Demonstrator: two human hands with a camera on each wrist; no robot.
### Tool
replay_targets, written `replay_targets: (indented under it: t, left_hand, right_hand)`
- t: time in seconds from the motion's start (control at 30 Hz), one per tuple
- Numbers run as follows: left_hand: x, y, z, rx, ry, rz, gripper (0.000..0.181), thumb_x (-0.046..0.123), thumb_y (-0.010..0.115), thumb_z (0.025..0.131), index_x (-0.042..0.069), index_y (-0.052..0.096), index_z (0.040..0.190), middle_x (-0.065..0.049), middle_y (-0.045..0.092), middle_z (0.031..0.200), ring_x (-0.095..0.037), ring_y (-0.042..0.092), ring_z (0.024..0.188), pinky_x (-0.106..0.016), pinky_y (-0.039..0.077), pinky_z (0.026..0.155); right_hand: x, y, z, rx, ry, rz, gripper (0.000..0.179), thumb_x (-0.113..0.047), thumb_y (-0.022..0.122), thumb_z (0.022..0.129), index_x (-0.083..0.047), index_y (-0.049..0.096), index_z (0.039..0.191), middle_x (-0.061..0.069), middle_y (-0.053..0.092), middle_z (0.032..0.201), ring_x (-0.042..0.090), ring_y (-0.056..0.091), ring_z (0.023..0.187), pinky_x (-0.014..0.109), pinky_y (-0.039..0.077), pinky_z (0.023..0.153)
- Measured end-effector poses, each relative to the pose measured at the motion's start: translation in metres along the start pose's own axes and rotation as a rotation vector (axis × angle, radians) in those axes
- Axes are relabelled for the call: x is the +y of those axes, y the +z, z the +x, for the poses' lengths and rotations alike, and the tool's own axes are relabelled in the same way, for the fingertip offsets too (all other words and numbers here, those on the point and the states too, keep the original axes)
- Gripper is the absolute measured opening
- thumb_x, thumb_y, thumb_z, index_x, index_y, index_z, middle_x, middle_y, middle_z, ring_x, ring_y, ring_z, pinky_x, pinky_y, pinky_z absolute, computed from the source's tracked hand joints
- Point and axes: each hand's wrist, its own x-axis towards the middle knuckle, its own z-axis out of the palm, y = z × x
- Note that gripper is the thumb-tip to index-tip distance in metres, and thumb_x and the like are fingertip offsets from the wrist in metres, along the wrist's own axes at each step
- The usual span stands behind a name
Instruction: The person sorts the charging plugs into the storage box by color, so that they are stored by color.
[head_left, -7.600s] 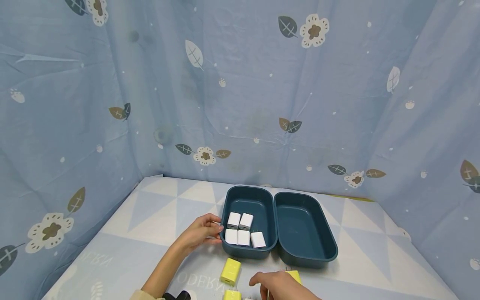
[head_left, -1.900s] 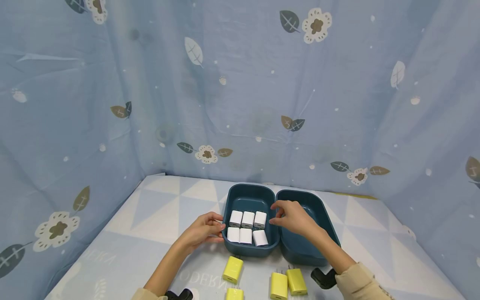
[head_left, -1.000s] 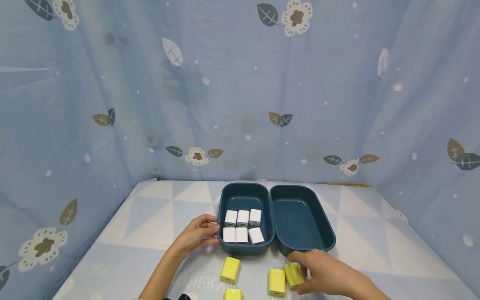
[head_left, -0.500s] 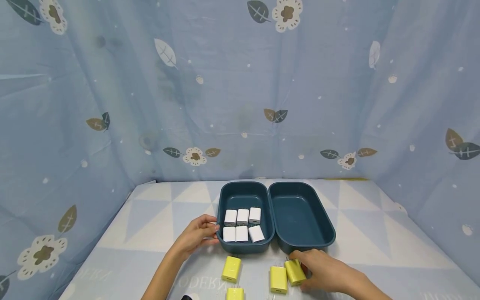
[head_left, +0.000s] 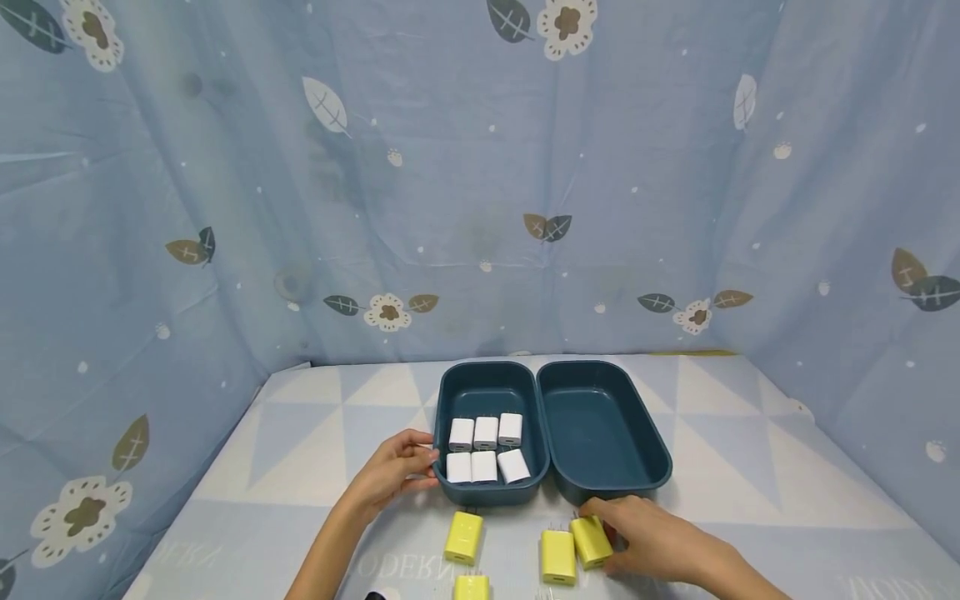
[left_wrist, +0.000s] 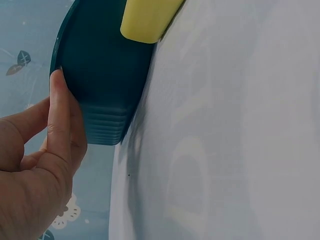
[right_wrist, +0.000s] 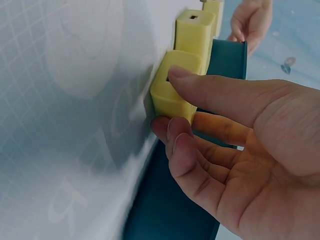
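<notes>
My left hand holds the left rim of a dark teal plastic container, its fingertips at the wall in the left wrist view. Several white plug chargers lie in two rows inside that container. Beside it stands a second teal container with nothing in it. My right hand pinches a yellow plug charger on the table in front of the second container. In the right wrist view, the thumb lies on the port end of this charger; the other fingers are at its far end and side.
Another yellow charger stands close left of the pinched one. Further left are a yellow charger and, cut off by the lower edge, one more. Metal prongs show at the bottom edge. A patterned curtain hangs behind the table.
One more white charger has joined those in the left container. My right hand has moved from above the containers down to the yellow charger. My left hand stays at the rim.
</notes>
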Motion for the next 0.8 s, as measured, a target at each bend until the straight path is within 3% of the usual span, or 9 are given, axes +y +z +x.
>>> replay_targets:
  t: [0.27, 0.53, 0.8]
  left_hand:
    - [0.002, 0.002, 0.000, -0.003, 0.005, -0.014, 0.041, 0.008, 0.060, 0.091, -0.010, 0.041, 0.122, -0.015, 0.056, 0.093, -0.019, 0.060, 0.075, -0.035, 0.057, 0.074]
    - [0.002, 0.002, 0.001, -0.010, -0.004, -0.013, 0.041, 0.008, 0.059, 0.091, -0.009, 0.040, 0.123, -0.014, 0.055, 0.092, -0.018, 0.060, 0.074, -0.036, 0.057, 0.073]
    - [0.000, 0.000, -0.001, 0.003, -0.011, -0.010, 0.041, 0.009, 0.060, 0.091, -0.009, 0.041, 0.123, -0.015, 0.056, 0.093, -0.018, 0.060, 0.074, -0.036, 0.057, 0.073]
  right_hand:
    - [0.005, -0.003, -0.002, 0.023, -0.026, 0.028, 0.048, -0.028, 0.079, 0.073, -0.020, 0.058, 0.115, -0.014, 0.051, 0.076, 0.005, 0.047, 0.065, 0.022, 0.043, 0.053]
    - [0.011, -0.004, -0.007, 0.091, -0.129, 0.088, 0.049, -0.028, 0.080, 0.072, -0.015, 0.058, 0.115, -0.013, 0.052, 0.073, 0.002, 0.048, 0.061, 0.019, 0.045, 0.051]
    - [0.005, -0.009, -0.017, 0.087, -0.096, 0.174, 0.048, -0.037, 0.076, 0.075, -0.017, 0.059, 0.115, -0.012, 0.054, 0.076, 0.004, 0.049, 0.059, 0.021, 0.046, 0.049]
